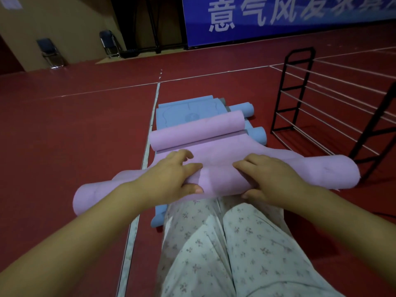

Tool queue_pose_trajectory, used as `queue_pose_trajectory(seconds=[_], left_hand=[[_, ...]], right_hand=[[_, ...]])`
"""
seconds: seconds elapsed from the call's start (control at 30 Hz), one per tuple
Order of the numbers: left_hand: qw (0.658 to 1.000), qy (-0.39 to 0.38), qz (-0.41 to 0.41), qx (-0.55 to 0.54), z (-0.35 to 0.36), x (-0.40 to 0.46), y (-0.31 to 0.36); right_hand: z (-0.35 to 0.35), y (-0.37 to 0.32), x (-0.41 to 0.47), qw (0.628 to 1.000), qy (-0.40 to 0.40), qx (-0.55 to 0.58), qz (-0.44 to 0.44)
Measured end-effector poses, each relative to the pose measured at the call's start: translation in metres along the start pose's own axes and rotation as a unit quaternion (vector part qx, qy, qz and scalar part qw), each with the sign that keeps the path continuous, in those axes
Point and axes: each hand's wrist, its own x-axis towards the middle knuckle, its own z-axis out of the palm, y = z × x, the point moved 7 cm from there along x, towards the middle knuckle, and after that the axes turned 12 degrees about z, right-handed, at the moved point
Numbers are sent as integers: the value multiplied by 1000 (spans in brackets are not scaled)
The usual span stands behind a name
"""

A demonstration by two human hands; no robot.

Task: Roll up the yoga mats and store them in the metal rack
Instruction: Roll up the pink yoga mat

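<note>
In the head view, a pink yoga mat (216,155) is seen lying on the red floor (75,129), rolled at both ends: a near roll sits just in front of the knees, and a smaller far curl lies at the other end, with a flat stretch between them. The near roll is gripped by the left hand (171,179), whose fingers are curled over its top while the thumb is tucked under its near side. The same roll is held by the right hand (270,179) in a like manner, fingers curved over the top and thumb beneath. The two hands are set near each other at the middle of the roll, not touching. Under the pink mat, blue yoga mats (188,112) are stacked flat, and two rolled blue ends are seen at their right edge. The black metal rack (300,91) stands to the right, apart from the mats, its rails bare. Floral-print trousers (225,243) are seen below the hands.
</note>
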Motion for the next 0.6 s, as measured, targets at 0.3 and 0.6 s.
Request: queue_pose_trajectory(seconds=[0.3, 0.6], left_hand=[[995, 14, 3, 96, 1, 0, 29], [994, 0, -27, 102, 11, 10, 13]], right_hand=[[-4, 8, 21, 993, -86, 74, 4], [1, 5, -1, 994, 105, -27, 3]])
